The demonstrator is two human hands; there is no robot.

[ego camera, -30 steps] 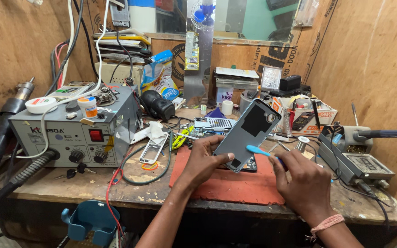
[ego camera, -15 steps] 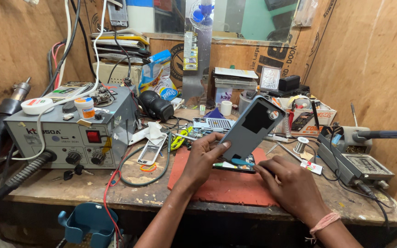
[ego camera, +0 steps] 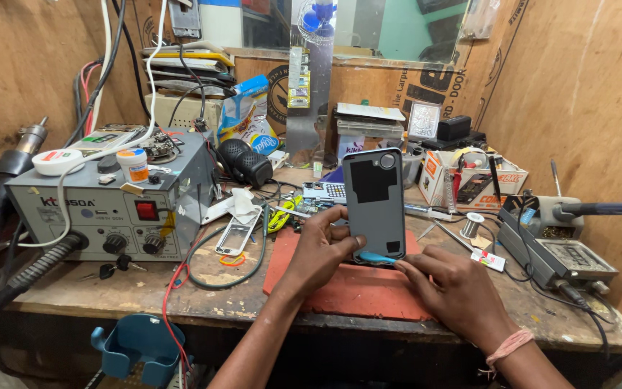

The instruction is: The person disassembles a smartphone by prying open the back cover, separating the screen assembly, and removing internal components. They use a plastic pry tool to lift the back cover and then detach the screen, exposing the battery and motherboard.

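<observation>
My left hand [ego camera: 320, 248] holds a grey phone back cover [ego camera: 374, 203] upright by its left edge, the inner side with a black patch and a camera hole facing me. My right hand [ego camera: 455, 288] pinches a thin blue pry tool [ego camera: 376, 257] against the cover's bottom edge. Both hands hover over a red work mat [ego camera: 358, 288] on the wooden bench.
A grey rework station [ego camera: 102, 205] with knobs stands at the left, its hot-air hose [ego camera: 8, 277] draped over the edge. A soldering stand [ego camera: 552, 248] sits at the right. Boxes, cables, a phone frame [ego camera: 233, 234] and small tools clutter the back. A blue holder [ego camera: 134, 346] hangs below.
The cover has turned from a tilt to upright in my left hand. My right hand has brought the blue tool in under its bottom edge.
</observation>
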